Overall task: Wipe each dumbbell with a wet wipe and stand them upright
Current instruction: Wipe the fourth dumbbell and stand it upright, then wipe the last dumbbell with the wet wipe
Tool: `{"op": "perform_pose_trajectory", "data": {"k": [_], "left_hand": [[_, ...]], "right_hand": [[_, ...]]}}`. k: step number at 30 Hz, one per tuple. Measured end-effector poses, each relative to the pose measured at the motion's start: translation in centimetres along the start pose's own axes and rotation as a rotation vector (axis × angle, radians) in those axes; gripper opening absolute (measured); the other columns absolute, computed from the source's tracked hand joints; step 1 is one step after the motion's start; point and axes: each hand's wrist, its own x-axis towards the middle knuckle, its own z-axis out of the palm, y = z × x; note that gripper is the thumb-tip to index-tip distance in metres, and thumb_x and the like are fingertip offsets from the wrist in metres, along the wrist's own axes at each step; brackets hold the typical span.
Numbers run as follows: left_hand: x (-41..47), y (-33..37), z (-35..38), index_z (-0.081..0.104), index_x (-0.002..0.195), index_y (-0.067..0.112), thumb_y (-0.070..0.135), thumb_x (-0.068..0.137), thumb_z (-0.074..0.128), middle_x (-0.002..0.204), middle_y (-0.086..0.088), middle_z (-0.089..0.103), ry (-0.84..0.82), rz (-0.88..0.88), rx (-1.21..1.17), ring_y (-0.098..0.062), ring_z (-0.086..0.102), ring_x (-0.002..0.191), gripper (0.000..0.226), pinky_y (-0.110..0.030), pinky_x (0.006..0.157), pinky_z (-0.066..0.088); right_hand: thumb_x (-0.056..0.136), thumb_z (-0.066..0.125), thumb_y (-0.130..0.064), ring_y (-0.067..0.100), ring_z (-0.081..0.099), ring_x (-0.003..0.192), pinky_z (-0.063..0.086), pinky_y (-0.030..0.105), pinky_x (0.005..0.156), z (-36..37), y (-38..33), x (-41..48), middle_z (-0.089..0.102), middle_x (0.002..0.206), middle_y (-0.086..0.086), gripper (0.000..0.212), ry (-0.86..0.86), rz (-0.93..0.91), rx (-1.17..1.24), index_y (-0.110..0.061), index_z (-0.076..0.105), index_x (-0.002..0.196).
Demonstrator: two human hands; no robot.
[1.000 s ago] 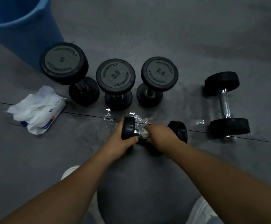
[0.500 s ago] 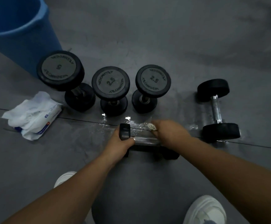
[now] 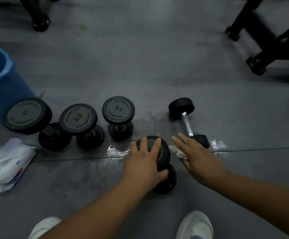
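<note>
Dumbbell stands on end on the grey floor, long axis near vertical with its top head leaning slightly left, just right of three upright dumbbells, the left hand clasping that head while the right hand, fingers straight, pinches a wet wipe.

The left hand hides the top marking of the held dumbbell. Far left of it, the frame edge cuts off the blue bucket and wipe packet.
</note>
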Motion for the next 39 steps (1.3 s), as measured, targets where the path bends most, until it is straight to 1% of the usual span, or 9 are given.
{"op": "perform_pose_trajectory", "data": {"k": [3,5,8,11,15,17,23,29,39], "left_hand": [[1.1,2.7,0.1,-0.006,0.149,0.041,0.075,0.068,0.059,0.161,-0.006,-0.019,-0.080,0.107,0.123,-0.042,-0.014,0.147,0.110,-0.069,0.110,0.013],[1.6,4.1,0.8,-0.010,0.148,0.041,0.072,0.065,0.062,0.161,-0.005,-0.019,-0.116,0.176,0.098,-0.041,-0.008,0.147,0.115,-0.064,0.112,0.021],[1.0,5.3,1.7,-0.015,0.145,0.046,0.068,0.061,0.065,0.158,-0.007,0.000,-0.083,0.291,0.054,-0.040,0.014,0.139,0.119,-0.051,0.105,0.039],[0.8,5.2,1.5,-0.020,0.143,0.050,0.063,0.062,0.063,0.157,-0.008,0.001,-0.083,0.344,0.051,-0.037,0.013,0.138,0.117,-0.048,0.106,0.039],[4.0,4.7,-1.9,-0.011,0.142,0.052,0.067,0.060,0.064,0.156,-0.007,0.011,-0.072,0.292,0.029,-0.035,0.024,0.136,0.112,-0.043,0.103,0.041],[6.3,4.9,-3.9,-0.008,0.142,0.049,0.068,0.061,0.065,0.155,-0.007,0.014,-0.051,0.289,0.053,-0.036,0.026,0.136,0.111,-0.043,0.102,0.041],[12.3,4.1,-7.6,-0.009,0.147,0.047,0.071,0.066,0.064,0.158,-0.006,0.006,0.076,0.326,0.227,-0.039,0.019,0.139,0.111,-0.050,0.098,0.046],[17.8,1.8,-9.2,-0.001,0.146,0.049,0.071,0.061,0.067,0.154,-0.010,0.013,0.164,0.229,0.204,-0.038,0.028,0.134,0.111,-0.049,0.093,0.047],[18.9,-2.3,-7.8,0.005,0.146,0.049,0.081,0.063,0.057,0.155,-0.007,0.010,0.135,0.169,0.219,-0.034,0.026,0.136,0.103,-0.046,0.096,0.046]], "right_hand": [[0.091,0.058,-0.028,0.019,0.032,0.139,0.031,0.030,0.108,-0.5,2.1,-1.6,0.027,0.155,0.000,0.066,0.044,0.104,0.004,-0.028,0.026,0.149],[0.092,0.057,-0.029,0.017,0.032,0.138,0.027,0.024,0.106,-0.5,3.4,-2.2,0.027,0.155,-0.003,0.065,0.067,0.125,0.030,-0.029,0.026,0.149],[0.094,0.053,-0.031,0.011,0.029,0.139,0.026,0.021,0.106,-0.2,4.6,-2.6,0.022,0.156,-0.010,0.063,0.082,0.149,0.079,-0.034,0.023,0.149],[0.095,0.049,-0.031,0.010,0.025,0.140,0.033,0.029,0.109,0.3,5.2,-2.0,0.018,0.156,-0.011,0.063,0.104,0.188,0.170,-0.036,0.018,0.149],[0.093,0.050,-0.029,0.015,0.032,0.136,0.042,0.035,0.102,-0.1,5.9,1.0,0.017,0.157,-0.010,0.068,0.158,0.198,0.184,-0.039,0.014,0.149],[0.093,0.049,-0.028,0.016,0.032,0.136,0.040,0.034,0.102,-0.8,6.1,3.0,0.012,0.158,-0.010,0.069,0.168,0.218,0.160,-0.039,0.011,0.150],[0.095,0.045,-0.028,0.018,0.024,0.140,0.035,0.035,0.105,-3.5,7.3,8.8,0.014,0.159,-0.005,0.064,0.269,0.245,0.104,-0.036,0.013,0.151],[0.095,0.045,-0.029,0.024,0.029,0.139,0.036,0.039,0.106,-4.1,8.2,12.9,0.020,0.157,0.001,0.063,0.328,0.270,0.053,-0.032,0.016,0.151],[0.093,0.050,-0.027,0.024,0.031,0.138,0.042,0.042,0.102,-0.4,8.3,15.7,0.026,0.155,0.004,0.063,0.303,0.246,0.110,-0.028,0.022,0.150]]}}
